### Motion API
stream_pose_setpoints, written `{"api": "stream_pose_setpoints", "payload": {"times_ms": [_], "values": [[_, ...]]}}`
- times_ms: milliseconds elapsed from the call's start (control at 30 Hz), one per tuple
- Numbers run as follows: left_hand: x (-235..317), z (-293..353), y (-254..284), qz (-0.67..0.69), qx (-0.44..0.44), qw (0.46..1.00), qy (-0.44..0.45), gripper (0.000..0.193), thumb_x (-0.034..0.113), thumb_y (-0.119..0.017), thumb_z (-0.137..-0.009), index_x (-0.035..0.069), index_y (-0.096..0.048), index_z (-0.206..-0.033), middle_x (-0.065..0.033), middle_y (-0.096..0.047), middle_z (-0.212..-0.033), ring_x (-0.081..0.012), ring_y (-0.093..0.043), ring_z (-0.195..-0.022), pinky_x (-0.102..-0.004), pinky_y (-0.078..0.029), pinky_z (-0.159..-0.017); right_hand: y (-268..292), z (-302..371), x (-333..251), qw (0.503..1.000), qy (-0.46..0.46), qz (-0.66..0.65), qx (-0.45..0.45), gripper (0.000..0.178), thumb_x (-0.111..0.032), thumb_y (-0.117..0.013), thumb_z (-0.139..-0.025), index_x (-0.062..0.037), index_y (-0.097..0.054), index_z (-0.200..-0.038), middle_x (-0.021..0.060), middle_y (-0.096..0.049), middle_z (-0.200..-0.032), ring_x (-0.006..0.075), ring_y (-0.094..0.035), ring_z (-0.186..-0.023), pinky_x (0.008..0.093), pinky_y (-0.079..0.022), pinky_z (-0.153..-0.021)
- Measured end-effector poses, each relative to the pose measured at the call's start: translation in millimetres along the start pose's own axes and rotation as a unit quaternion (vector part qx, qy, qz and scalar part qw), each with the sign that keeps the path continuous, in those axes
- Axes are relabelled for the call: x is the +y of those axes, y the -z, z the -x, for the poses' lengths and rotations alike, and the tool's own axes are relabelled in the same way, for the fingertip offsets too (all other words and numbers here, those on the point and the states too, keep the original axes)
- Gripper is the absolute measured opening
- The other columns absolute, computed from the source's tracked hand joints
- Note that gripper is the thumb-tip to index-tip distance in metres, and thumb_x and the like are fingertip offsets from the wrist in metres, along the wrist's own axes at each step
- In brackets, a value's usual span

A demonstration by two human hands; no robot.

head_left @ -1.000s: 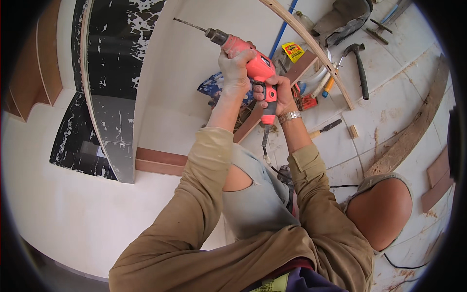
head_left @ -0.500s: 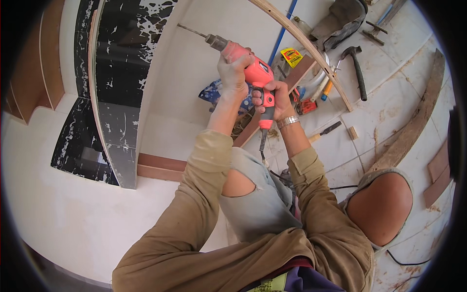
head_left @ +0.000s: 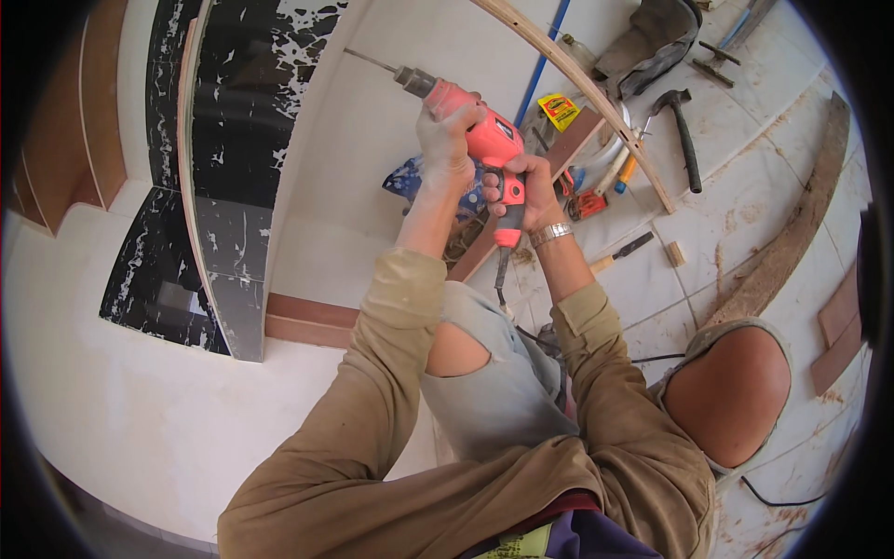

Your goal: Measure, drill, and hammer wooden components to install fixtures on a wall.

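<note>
A red and black corded power drill [head_left: 494, 140] is held in both hands, its long thin bit pointing up and left. My left hand [head_left: 449, 144] wraps around the front of its body, behind the chuck [head_left: 415, 81]. Around the grip is my right hand [head_left: 531, 191], with a metal watch at the wrist; whether a finger presses the trigger is hard to see. The bit's tip [head_left: 348, 50] ends at or close to the pale edge of a tall curved panel [head_left: 247, 121] faced in patchy black. Contact there cannot be made out.
Right of the drill, a curved wooden strip [head_left: 587, 84] arches over tools. A hammer [head_left: 687, 140], a chisel [head_left: 622, 252] and a yellow packet [head_left: 559, 110] lie on the dusty tiles. A long curved board [head_left: 792, 233] lies farther right. The drill's cord [head_left: 535, 341] passes my knee.
The curved panel sits very slightly farther right in the picture. Both hands keep their hold on the drill, which has hardly moved.
</note>
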State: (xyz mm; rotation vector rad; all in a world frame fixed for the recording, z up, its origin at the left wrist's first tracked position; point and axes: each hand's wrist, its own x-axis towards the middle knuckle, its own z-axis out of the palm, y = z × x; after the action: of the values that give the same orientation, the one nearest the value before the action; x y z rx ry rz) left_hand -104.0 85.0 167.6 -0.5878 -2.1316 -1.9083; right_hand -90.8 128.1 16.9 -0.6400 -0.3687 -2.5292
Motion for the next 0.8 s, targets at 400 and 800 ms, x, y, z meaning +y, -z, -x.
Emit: {"api": "stream_pose_setpoints", "payload": {"times_ms": [400, 800], "values": [[0.5, -1.6, 0.6, 0.010, 0.000, 1.000, 0.010, 0.036, -0.003, -0.070, -0.070, 0.004, -0.059, -0.103, -0.0124, -0.065, -0.098, -0.0242, -0.064, -0.088, -0.0413, -0.056, -0.083, 1.7, 1.9, -1.3, 1.000, 0.004, 0.005, 0.002, 0.037, -0.022, -0.057, -0.079, -0.0003, -0.058, -0.109, 0.0105, -0.059, -0.082, 0.0238, -0.059, -0.066, 0.0362, -0.051, -0.047], [0.2, -3.6, 1.7, 0.005, 0.002, 1.000, -0.001, 0.031, -0.004, -0.070, -0.070, 0.004, -0.060, -0.098, -0.0115, -0.066, -0.094, -0.0220, -0.063, -0.084, -0.0399, -0.056, -0.081, -4.3, 1.9, -1.1, 1.000, 0.002, 0.007, 0.009, 0.036, -0.022, -0.058, -0.079, -0.0010, -0.058, -0.109, 0.0103, -0.059, -0.081, 0.0240, -0.059, -0.066, 0.0360, -0.051, -0.045]]}}
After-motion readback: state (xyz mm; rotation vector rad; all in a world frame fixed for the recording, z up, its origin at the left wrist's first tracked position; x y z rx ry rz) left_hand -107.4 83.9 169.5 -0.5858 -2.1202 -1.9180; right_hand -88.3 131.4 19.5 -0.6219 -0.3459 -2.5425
